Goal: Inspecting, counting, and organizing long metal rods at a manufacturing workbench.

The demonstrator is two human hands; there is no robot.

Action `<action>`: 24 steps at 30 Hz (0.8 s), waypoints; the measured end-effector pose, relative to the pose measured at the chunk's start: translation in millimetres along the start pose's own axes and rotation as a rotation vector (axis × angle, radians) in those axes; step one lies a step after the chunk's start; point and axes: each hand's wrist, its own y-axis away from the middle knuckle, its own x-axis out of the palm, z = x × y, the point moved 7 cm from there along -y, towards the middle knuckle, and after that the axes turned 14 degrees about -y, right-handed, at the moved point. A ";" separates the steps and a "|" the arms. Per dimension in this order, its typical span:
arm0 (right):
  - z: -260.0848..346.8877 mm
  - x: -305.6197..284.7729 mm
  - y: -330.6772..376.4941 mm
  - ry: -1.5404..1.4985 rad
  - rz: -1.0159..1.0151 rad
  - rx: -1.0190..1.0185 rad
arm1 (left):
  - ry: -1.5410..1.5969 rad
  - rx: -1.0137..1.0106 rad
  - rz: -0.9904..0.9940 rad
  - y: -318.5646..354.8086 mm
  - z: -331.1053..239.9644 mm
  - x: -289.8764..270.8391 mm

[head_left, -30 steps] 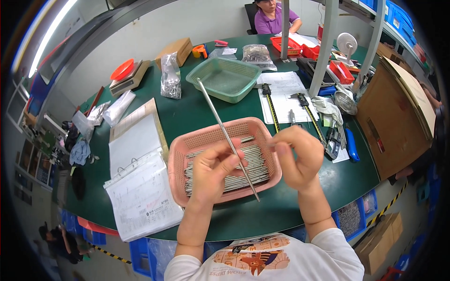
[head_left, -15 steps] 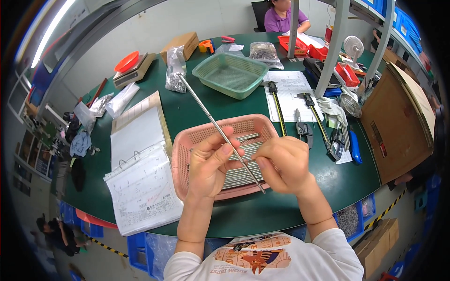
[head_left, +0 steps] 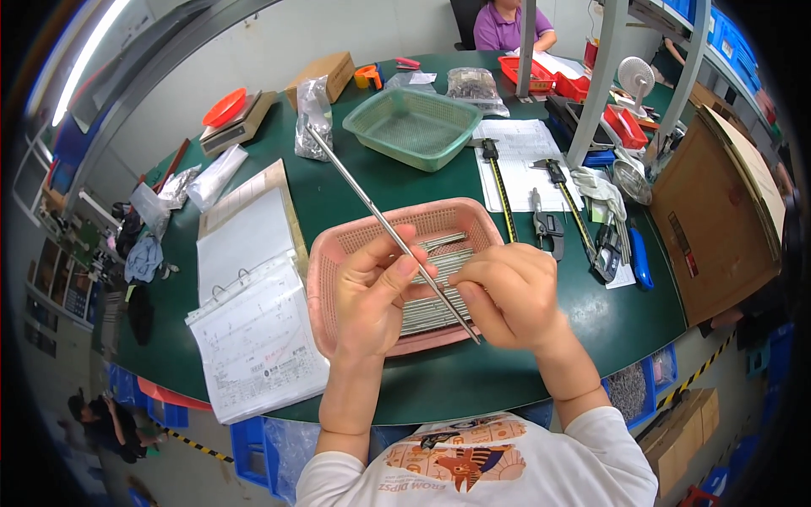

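My left hand (head_left: 370, 296) is closed around a long, thin metal rod (head_left: 355, 184), pinching it between thumb and fingers. The rod slants from the upper left down to the lower right, its lower end close to my right hand (head_left: 517, 294). That hand is curled with thumb and forefinger together beside the rod; whether anything small is in its fingers is hidden. Beneath both hands sits a pink plastic basket (head_left: 319, 291) with several similar metal rods (head_left: 422, 318) lying side by side in it.
An open ring binder (head_left: 253, 346) lies at the left. Beyond the pink basket stands a green basket (head_left: 414, 156). Calipers (head_left: 498, 190) and a digital micrometer (head_left: 549, 232) lie at the right on papers, near a cardboard box (head_left: 718, 220). A co-worker in purple (head_left: 507, 29) sits across the table.
The rod's upper end has shifted slightly up and to the left. Both hands keep nearly the same grip and place, while the whole view has moved a little.
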 end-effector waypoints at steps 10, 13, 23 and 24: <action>-2.8 0.5 0.8 -0.111 0.021 0.076 | 0.083 0.147 -0.132 -3.1 -18.5 -31.7; -4.3 4.2 1.7 -0.111 0.029 0.070 | 0.102 0.159 -0.145 -2.2 -22.1 -34.3; -4.8 8.4 1.5 -0.045 0.069 0.058 | 0.099 0.150 -0.161 -2.1 -18.6 -35.0; -2.9 9.0 0.8 0.006 0.077 0.034 | 0.080 0.168 -0.180 -2.2 -20.0 -35.7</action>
